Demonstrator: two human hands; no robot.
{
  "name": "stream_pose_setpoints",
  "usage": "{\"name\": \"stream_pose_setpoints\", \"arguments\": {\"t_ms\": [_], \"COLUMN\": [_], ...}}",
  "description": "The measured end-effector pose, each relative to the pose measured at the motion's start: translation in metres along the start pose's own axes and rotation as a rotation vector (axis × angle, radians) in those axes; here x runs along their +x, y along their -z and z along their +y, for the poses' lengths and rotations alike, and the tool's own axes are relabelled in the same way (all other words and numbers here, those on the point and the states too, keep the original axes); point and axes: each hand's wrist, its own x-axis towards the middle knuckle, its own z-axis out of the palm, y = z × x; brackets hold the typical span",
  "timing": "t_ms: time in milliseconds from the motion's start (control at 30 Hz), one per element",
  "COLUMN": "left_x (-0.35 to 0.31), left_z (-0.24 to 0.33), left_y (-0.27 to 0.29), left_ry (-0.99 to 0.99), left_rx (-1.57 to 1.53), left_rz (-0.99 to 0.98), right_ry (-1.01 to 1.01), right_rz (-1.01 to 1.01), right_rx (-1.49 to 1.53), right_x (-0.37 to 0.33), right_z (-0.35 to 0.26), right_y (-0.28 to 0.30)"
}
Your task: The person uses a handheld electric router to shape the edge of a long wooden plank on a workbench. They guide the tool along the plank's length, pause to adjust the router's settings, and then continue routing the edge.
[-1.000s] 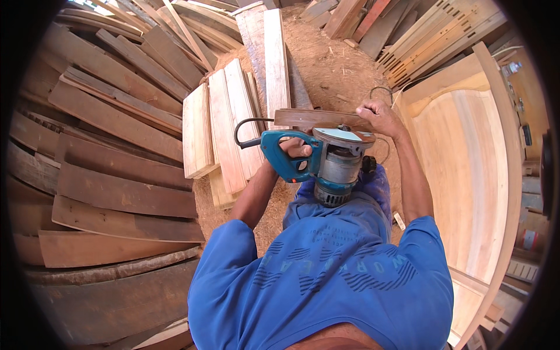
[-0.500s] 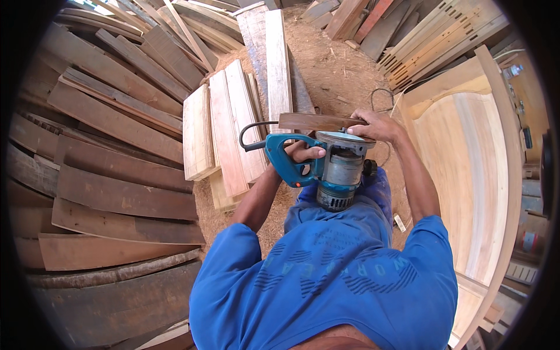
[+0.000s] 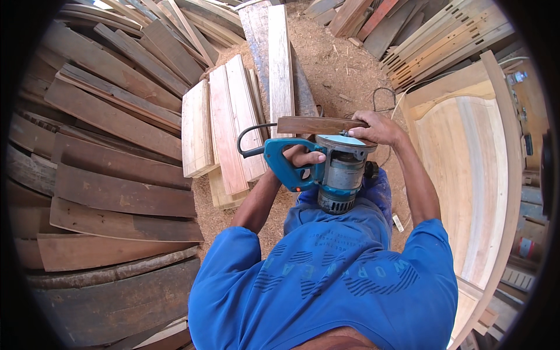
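Note:
A teal and silver router (image 3: 344, 174) is turned over in front of my body, its round base (image 3: 344, 140) facing up and away and its motor end down by my legs. My left hand (image 3: 303, 156) is wrapped round its teal handle. Just beyond the base lies a short brown wooden strip (image 3: 309, 125), set crosswise. My right hand (image 3: 376, 128) grips the strip's right end with its fingers, while the thumb reaches over the edge of the base. The router's bit cannot be made out. A black cord (image 3: 240, 137) loops from the handle.
Light planks (image 3: 224, 128) are stacked ahead to the left, beside a long pale board (image 3: 280, 64). Dark boards (image 3: 122, 186) fill the left side. A large panelled door (image 3: 466, 175) leans on the right. Slotted timbers (image 3: 449, 41) stand at the far right; sawdust (image 3: 338, 73) covers the floor.
The router and strip have shifted very slightly toward me. My right thumb has moved a little on the base's edge. Both hands keep their hold.

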Motion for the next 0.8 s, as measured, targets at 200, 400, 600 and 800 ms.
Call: {"name": "stream_pose_setpoints", "arguments": {"t_ms": [200,400,600,800], "left_x": [-0.010,-0.042,-0.085,-0.095], "left_z": [0.000,0.042,0.082,0.101], "left_y": [-0.002,-0.002,-0.030,-0.047], "left_ry": [0.004,-0.056,-0.166,-0.245], "left_rx": [-0.236,-0.342,-0.346,-0.340], "left_rz": [-0.005,0.020,0.019,-0.003], "right_ry": [0.021,0.057,0.340,-0.079], "right_rz": [0.096,0.259,0.647,0.006], "right_rx": [0.003,-0.036,-0.104,-0.024], "right_x": [-0.011,-0.041,-0.125,-0.207], "right_z": [-0.014,-0.092,-0.119,-0.094], "right_y": [0.009,0.035,0.046,0.027]}}
